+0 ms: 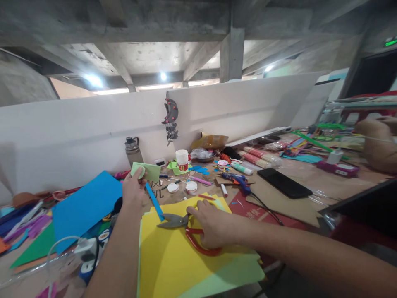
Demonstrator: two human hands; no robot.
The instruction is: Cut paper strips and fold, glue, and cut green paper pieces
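Note:
My left hand point(134, 188) is closed on a small light green paper piece point(151, 171), held up above the table. A narrow blue strip point(154, 201) slants from beside that hand down to the scissors' blades. My right hand point(209, 221) rests at the red-handled scissors point(174, 221), its fingers around the handles. The scissors lie over a stack of yellow paper point(167, 256), blades pointing left and slightly apart. Light green sheets point(229, 275) show under the yellow ones.
Blue sheet point(89, 207) at left, near a power plug point(85, 248). Behind stand a bottle point(134, 153) and paper cup point(182, 160). A glue gun point(238, 181) and black phone point(283, 183) lie to the right. Another person's arm point(376, 145) is at far right.

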